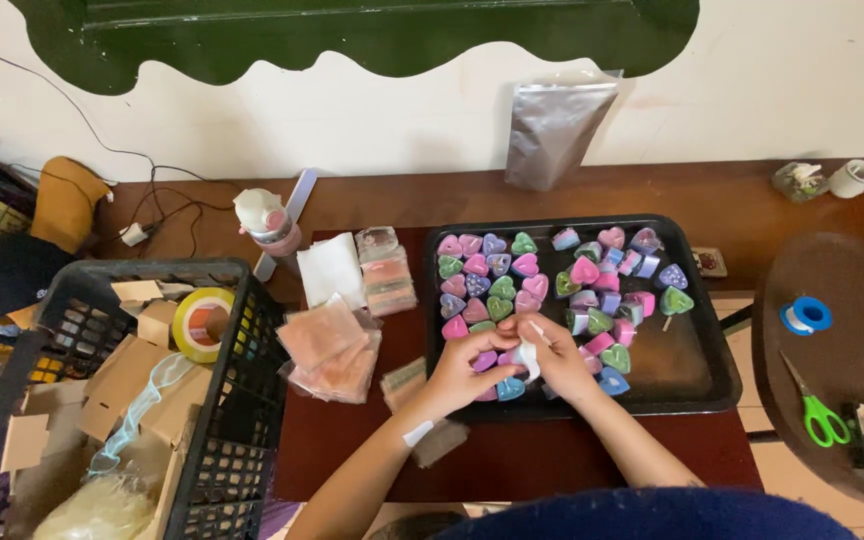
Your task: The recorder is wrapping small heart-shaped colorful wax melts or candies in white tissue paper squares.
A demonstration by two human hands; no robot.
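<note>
Both forearms come up from the bottom edge and meet over the tray's [697, 385] near rim. The left hand [472, 365] is curled, fingers closed around a small white piece [525, 358], pinning it from the side. The right hand [562, 358] meets it knuckle to knuckle, thumb and forefinger pinched on a thin white strip [539, 333] that sticks up from the piece. Whether that strip is a wick or a tab is too small to tell. Done well, this looks like a job for a steady left grip and a light, straight right pinch, wrists low, so nothing knocks the heart shapes [500, 265] packed just beyond the knuckles. A white patch [418, 432] sits on the left wrist. Further left, pinkish packets [330, 350] and the black crate [232, 400]; far right, green scissors [820, 412].
</note>
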